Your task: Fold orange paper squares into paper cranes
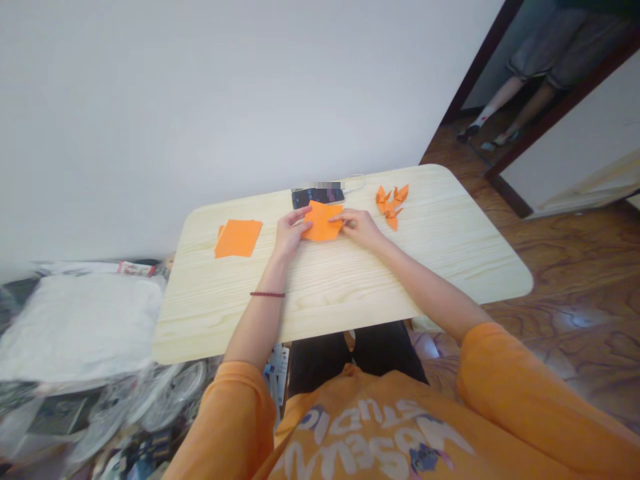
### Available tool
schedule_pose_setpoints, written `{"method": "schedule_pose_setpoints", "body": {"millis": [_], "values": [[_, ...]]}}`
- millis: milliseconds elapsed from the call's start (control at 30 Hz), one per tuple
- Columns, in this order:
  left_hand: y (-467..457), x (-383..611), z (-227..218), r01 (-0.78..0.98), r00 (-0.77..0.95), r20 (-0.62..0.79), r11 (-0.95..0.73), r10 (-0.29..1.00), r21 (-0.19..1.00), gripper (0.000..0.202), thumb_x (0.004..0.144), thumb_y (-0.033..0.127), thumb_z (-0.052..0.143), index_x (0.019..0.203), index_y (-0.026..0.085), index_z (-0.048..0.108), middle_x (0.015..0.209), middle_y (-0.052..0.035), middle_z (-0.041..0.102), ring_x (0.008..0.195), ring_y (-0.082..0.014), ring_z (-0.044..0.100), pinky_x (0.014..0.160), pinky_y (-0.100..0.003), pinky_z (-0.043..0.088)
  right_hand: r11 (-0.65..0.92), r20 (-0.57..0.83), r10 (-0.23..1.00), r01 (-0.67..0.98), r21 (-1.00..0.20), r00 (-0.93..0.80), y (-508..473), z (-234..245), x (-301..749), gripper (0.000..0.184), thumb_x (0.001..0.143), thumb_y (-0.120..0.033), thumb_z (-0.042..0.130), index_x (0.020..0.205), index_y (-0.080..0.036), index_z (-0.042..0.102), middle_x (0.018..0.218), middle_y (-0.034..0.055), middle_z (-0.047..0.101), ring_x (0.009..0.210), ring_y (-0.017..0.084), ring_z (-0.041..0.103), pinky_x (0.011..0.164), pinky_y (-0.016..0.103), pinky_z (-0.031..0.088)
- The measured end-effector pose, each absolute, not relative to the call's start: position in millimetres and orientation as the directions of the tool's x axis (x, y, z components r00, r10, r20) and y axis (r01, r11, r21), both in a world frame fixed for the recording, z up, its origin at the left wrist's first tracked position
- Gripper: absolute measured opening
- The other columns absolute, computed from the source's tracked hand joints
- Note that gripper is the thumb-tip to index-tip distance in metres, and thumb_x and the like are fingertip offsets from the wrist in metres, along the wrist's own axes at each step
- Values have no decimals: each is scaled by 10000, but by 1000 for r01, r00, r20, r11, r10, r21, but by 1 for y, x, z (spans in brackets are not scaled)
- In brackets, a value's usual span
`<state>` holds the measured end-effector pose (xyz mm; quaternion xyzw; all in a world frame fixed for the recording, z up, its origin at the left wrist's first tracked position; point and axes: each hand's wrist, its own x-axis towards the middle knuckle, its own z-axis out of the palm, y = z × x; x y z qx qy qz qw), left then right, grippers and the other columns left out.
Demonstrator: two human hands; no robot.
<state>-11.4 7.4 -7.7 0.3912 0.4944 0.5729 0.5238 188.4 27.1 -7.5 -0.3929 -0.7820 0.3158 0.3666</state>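
An orange sheet of paper [323, 222] lies partly folded on the light wooden table [340, 280], held between both hands. My left hand [290, 233] pinches its left edge with thumb and fingers. My right hand [361, 227] presses on its right edge with fingers closed over the paper. A stack of flat orange sheets [239, 238] lies to the left of my left hand. Folded orange paper figures [391, 202] sit to the right of my right hand.
A dark phone [318, 196] with a white cable lies just behind the paper, near the wall. Bags and white packages [75, 327] are piled on the floor at the left. Another person's legs [520, 100] stand in the doorway at the top right.
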Motion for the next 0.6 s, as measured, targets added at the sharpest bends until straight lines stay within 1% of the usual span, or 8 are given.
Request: {"method": "schedule_pose_setpoints", "body": {"millis": [67, 167, 233, 333, 467, 600], "values": [[7, -11, -7, -192, -156, -55, 24, 986, 981, 410, 556, 62, 702, 954, 159, 716, 1056, -99, 701, 1034, -238, 649, 936, -382, 499, 488, 316, 844, 379, -786, -433, 27, -8, 188, 454, 656, -1, 493, 963, -214, 752, 936, 29, 701, 677, 132, 574, 695, 271, 466], [6, -12, -4, -159, -152, -12, -12, 988, 987, 397, 570, 65, 700, 951, 172, 720, 1078, -90, 699, 1069, -240, 633, 949, -384, 491, 492, 331, 845, 366, -790, -420, 28, -7, 189, 363, 701, -42, 550, 944, -215, 757, 966, 46, 684, 703, 141, 586, 705, 287, 474], [6, -12, -2, -155, -141, 5, -27, 990, 988, 388, 575, 72, 701, 948, 177, 722, 1090, -87, 697, 1075, -239, 629, 956, -385, 486, 521, 378, 832, 339, -783, -407, 28, -6, 190, 281, 721, -92, 607, 915, -224, 763, 1062, 64, 653, 825, 168, 607, 767, 314, 487], [5, -11, 1, -167, -124, 9, -30, 992, 985, 383, 583, 82, 710, 953, 178, 720, 1113, -95, 688, 1051, -236, 638, 943, -376, 492, 550, 414, 815, 315, -773, -406, 29, -5, 192, 183, 702, -162, 698, 853, -239, 767, 1202, 72, 582, 1010, 210, 580, 892, 371, 476], [3, -7, 3, -172, -106, 20, -38, 994, 984, 397, 579, 105, 734, 969, 172, 712, 1116, -106, 683, 1042, -244, 642, 926, -376, 500, 533, 399, 818, 284, -797, -415, 30, -8, 191, 122, 686, -222, 743, 806, -231, 766, 1234, 74, 554, 1019, 209, 572, 937, 402, 469], [1, -4, 3, -136, -115, 53, -69, 992, 988, 453, 536, 123, 759, 982, 174, 702, 1109, -97, 687, 1069, -257, 629, 940, -405, 497, 497, 391, 820, 179, -849, -418, 31, -13, 189, 143, 665, -292, 767, 778, -205, 764, 1230, 93, 558, 963, 197, 612, 893, 381, 497]]}}
